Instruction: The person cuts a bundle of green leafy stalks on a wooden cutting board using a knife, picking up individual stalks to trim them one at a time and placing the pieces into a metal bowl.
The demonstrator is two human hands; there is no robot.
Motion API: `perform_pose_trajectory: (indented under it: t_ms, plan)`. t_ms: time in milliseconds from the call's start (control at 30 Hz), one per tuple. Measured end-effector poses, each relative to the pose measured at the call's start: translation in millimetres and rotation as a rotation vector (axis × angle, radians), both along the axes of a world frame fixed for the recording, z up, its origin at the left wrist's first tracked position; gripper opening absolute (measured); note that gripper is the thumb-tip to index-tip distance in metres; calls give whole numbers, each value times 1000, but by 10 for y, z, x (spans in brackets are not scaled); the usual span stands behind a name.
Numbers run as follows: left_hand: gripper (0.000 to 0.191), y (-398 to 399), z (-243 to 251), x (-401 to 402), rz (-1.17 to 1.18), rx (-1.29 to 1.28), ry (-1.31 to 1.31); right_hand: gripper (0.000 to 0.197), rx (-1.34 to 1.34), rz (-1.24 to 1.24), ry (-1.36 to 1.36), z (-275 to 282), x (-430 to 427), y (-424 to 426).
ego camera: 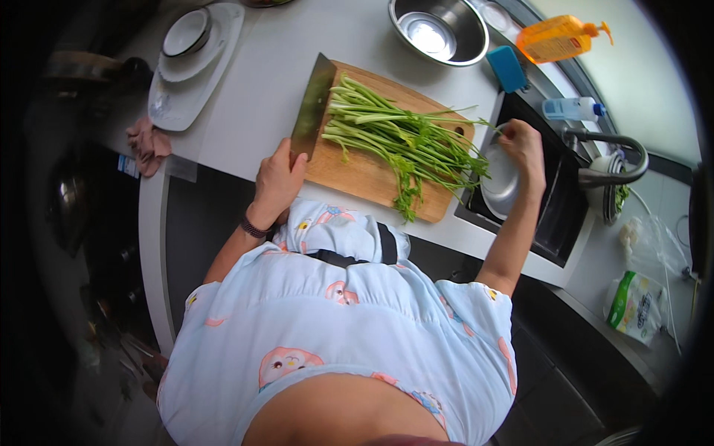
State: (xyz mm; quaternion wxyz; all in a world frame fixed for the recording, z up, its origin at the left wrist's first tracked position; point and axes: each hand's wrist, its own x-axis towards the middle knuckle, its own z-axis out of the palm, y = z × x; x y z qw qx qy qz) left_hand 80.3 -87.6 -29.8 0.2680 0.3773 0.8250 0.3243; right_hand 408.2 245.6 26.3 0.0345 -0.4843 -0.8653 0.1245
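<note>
On the wooden cutting board [357,173] lies a loose bunch of thin green celery stalks [390,120], cut ends to the left and leafy ends to the right. My left hand [281,175] grips a broad-bladed cleaver [312,106] at the board's left edge; its handle is hidden in the hand. The blade lies along that edge, pointing away from me. My right hand [521,145] is over the sink [558,206], fingers pinched at the leafy tip of a stalk. Below it, a pale round basin [500,181] sits in the sink.
A stainless steel bowl [474,33] stands behind the board. Past it are a blue sponge [506,68], an orange pump bottle [558,40] and a clear bottle [569,108]. The faucet [619,175] arches at right. Stacked dishes [215,92] and a pink cloth [148,148] are left.
</note>
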Motion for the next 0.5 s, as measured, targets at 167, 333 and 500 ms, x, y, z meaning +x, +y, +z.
perform_pose_trajectory:
  t_ms: [167, 333, 500]
  plan:
    - [23, 34, 86, -4, -62, 13, 30, 13, 9, 94, 75, -222, -29, -73]
    - [21, 29, 30, 7, -63, 39, 57, 10, -288, -210, 660, -280, 150, -93]
    - [21, 2, -31, -37, -31, 59, 27, 10, -705, -266, 1311, -691, 120, -64]
